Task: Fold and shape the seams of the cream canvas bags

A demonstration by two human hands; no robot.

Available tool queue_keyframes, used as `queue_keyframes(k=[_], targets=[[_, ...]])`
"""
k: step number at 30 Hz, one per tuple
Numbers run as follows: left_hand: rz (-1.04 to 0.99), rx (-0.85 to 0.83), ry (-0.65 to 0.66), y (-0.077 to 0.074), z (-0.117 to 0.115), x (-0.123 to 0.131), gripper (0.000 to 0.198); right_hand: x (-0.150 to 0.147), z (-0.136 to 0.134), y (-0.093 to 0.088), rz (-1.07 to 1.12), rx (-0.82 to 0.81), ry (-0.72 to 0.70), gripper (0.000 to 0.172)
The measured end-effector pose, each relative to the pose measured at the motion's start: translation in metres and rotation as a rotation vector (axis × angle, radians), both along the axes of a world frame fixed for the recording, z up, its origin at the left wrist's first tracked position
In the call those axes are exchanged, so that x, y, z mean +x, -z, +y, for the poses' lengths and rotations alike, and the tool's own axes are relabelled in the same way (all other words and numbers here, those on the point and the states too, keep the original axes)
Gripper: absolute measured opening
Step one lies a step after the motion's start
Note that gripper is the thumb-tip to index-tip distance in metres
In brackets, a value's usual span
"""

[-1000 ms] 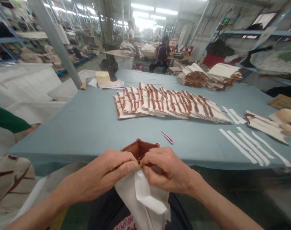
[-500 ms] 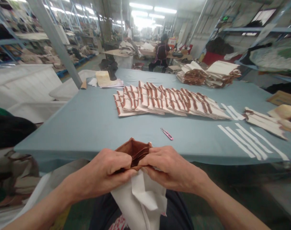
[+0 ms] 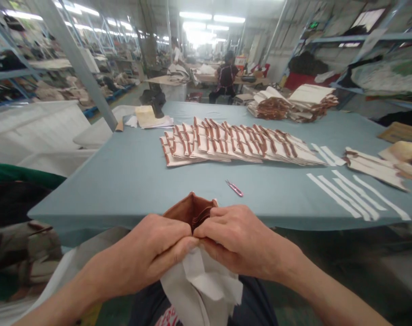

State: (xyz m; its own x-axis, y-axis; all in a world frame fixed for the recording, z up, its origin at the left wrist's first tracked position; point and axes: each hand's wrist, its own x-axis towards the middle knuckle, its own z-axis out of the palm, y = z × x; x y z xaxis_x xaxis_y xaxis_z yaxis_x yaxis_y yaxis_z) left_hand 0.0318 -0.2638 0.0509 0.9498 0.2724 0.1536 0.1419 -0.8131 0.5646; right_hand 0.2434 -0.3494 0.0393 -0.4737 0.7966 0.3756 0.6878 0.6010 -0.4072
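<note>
Between my hands is a fabric pouch (image 3: 181,209) with a brown inside and brown folded layers in its opening. Its pale cloth (image 3: 195,290) hangs down over my lap. My left hand (image 3: 161,246) pinches the near rim from the left, thumb below. Close beside it, my right hand (image 3: 234,237) pinches the same rim, its fingertips almost touching the left ones. The stretch of rim under the fingers is hidden. Beyond the hands, pink thread snips (image 3: 234,188) lie on the blue-covered table (image 3: 124,181).
A fanned row of cream pieces with brown edging (image 3: 226,140) lies across the table. White strips (image 3: 341,194) are at the right, with another cream piece (image 3: 375,167) behind. Stacks (image 3: 310,102) stand at the far right. White bins (image 3: 46,127) are left; a person (image 3: 226,77) sits beyond.
My left fingertips have come closer to the right ones along the rim, and the pouch opening looks narrower. The pale cloth below has shifted slightly. The dark shape at far left has moved.
</note>
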Motion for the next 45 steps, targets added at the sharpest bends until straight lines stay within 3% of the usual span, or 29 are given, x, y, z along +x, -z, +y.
queue_keyframes(k=[3, 6, 9, 13, 16, 19, 23, 29, 34, 39, 42, 45], targets=[[-0.058, 0.073, 0.043, -0.006, -0.007, -0.003, 0.035, 0.01, 0.003, 0.004, 0.106, -0.04, -0.031, 0.012], [-0.059, 0.08, 0.013, -0.006, -0.005, -0.01, 0.034, 0.027, 0.014, 0.019, 0.148, -0.051, 0.014, 0.025], [-0.029, 0.039, -0.051, 0.006, 0.008, -0.018, 0.036, 0.041, 0.024, 0.034, 0.143, -0.109, 0.056, 0.039], [-0.041, 0.073, -0.111, 0.027, 0.032, -0.028, 0.04, 0.048, 0.028, 0.043, 0.132, -0.171, 0.077, 0.035], [-0.048, 0.119, -0.149, 0.025, 0.05, -0.032, 0.032, 0.049, 0.03, 0.035, 0.201, -0.189, 0.051, 0.033], [-0.051, 0.079, -0.149, 0.007, 0.063, -0.027, 0.028, 0.048, 0.034, 0.013, 0.342, -0.216, -0.023, 0.04], [-0.066, -0.086, -0.145, -0.013, 0.071, -0.011, 0.04, 0.052, 0.044, -0.02, 0.493, -0.339, -0.02, 0.049], [-0.139, 0.182, -0.222, 0.007, 0.078, 0.002, 0.041, 0.071, 0.058, -0.025, 0.225, -0.263, 0.205, 0.038], [-0.265, 0.243, -0.101, 0.014, 0.086, -0.004, 0.04, 0.073, 0.055, -0.026, 0.21, -0.152, 0.202, 0.03], [-0.13, 0.278, -0.115, 0.028, 0.091, -0.009, 0.046, 0.065, 0.048, -0.033, 0.225, -0.128, 0.213, 0.024], [0.046, 0.31, -0.208, 0.038, 0.09, -0.01, 0.04, 0.059, 0.046, -0.035, 0.204, -0.146, 0.223, 0.023], [0.165, 0.341, -0.308, 0.046, 0.087, -0.012, 0.075, 0.053, 0.047, -0.034, 0.185, -0.142, 0.238, 0.023]])
